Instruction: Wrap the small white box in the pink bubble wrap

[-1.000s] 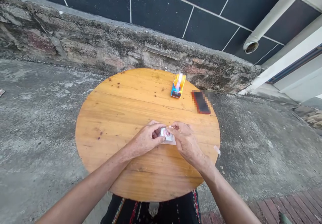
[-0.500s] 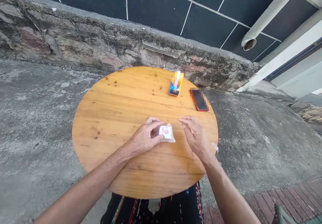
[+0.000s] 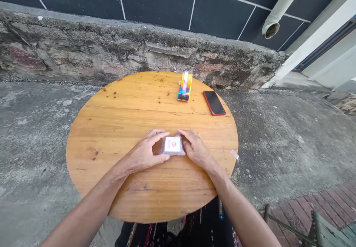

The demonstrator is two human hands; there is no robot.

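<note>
A small flat white box (image 3: 172,144) with a red print lies on the round wooden table, in a clear plastic wrapper whose edges stick out around it. My left hand (image 3: 146,150) rests at its left side, thumb and fingers spread apart along the near and far edges. On the other side, my right hand (image 3: 196,149) has its fingertips at the far right corner and its thumb beside the right edge; whether they press on the wrapper is hard to see. The fingers of both hands are apart.
A yellow and blue tape dispenser (image 3: 185,87) stands at the table's far side. Right of it lies a red-edged phone (image 3: 214,103). A strip of clear tape (image 3: 235,154) hangs at the right edge of the wooden table (image 3: 116,117). Behind runs a low stone wall (image 3: 91,50).
My right hand has moved left to the wrapped box. My left hand has loosened from the box, its thumb and fingers now wider apart. The head view has shifted slightly.
</note>
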